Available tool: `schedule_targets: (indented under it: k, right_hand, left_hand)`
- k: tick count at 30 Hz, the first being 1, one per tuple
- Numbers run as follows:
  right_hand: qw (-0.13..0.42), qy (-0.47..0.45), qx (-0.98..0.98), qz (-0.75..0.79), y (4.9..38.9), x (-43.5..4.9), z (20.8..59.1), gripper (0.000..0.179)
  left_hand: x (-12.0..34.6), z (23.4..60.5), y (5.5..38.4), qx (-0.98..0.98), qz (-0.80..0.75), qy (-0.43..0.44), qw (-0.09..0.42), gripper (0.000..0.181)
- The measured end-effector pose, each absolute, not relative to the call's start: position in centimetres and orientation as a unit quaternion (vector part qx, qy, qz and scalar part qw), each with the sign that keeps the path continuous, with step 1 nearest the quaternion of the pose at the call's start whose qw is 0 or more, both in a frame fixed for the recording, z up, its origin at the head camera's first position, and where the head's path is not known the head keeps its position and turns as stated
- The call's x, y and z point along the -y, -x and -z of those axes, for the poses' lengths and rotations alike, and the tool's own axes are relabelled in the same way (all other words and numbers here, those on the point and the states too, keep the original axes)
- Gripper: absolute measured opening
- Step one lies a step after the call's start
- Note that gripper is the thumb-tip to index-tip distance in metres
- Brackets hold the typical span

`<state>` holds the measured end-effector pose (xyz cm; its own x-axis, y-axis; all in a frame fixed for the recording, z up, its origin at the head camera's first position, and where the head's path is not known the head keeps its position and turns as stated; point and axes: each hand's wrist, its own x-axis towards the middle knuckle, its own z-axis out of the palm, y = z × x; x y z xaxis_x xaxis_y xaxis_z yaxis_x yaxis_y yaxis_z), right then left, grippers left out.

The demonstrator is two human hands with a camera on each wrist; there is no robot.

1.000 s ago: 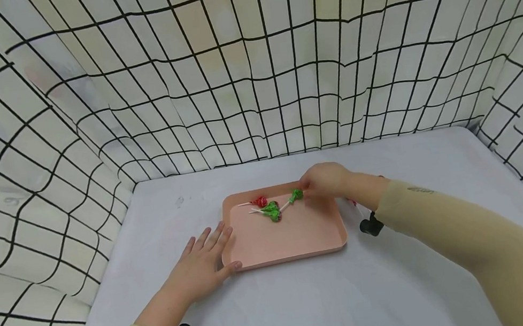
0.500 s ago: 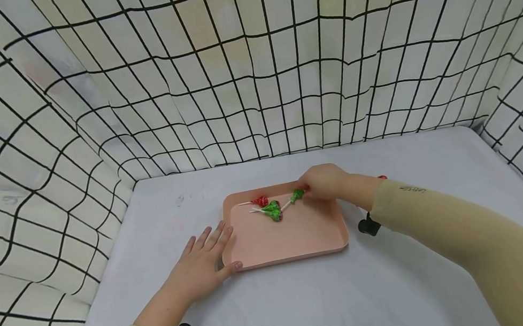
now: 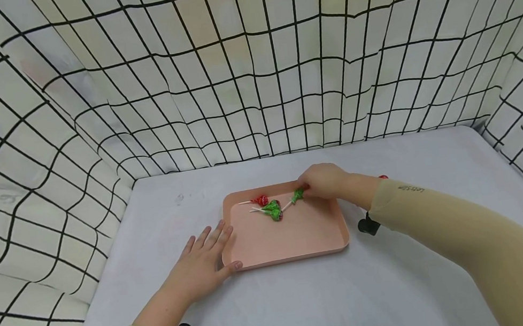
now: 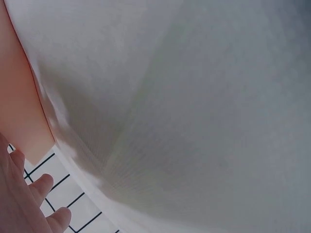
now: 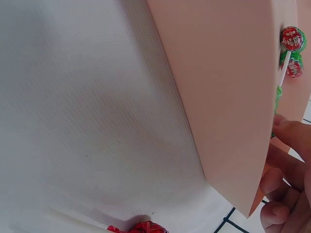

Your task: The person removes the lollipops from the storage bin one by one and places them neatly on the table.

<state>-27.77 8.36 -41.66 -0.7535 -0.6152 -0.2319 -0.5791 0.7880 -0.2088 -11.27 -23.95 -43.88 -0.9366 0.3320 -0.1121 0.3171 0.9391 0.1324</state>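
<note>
right forearm (image 3: 435, 224) slightly shifted, green lollipop (image 3: 297, 195) pinched between right fingers (image 5: 295, 135), left fingers (image 3: 222, 241) spread at tray rim (image 3: 226, 210)

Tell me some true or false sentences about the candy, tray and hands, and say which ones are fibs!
1. The shallow, rectangular pink tray sits on the white cloth. True.
2. The left hand is curled into a fist. False: the left hand lies spread at the tray's left edge.
3. The right hand pinches a round, shiny green-wrapped lollipop. True.
4. Every lollipop in the tray is green. False: a round, shiny red-wrapped lollipop lies there too.
</note>
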Motion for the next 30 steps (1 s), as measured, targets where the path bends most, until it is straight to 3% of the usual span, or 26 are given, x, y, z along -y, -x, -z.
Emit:
schedule_targets:
  k: [14,23,30]
  right_hand:
    - [0.18,0.337,-0.92,0.09,27.9,-8.9,41.8,0.018]
    - [0.195,0.359,-0.907,0.097,27.9,-9.4,41.2,0.031]
    - [0.19,0.363,-0.907,0.093,28.4,-9.7,41.2,0.03]
  left_hand:
    - [23.9,44.0,11.3,-0.982,-0.065,-0.164,0.064,0.087]
    - [24.0,44.0,11.3,-0.982,-0.068,-0.165,0.064,0.086]
    - [24.0,43.9,11.2,-0.981,-0.069,-0.168,0.061,0.089]
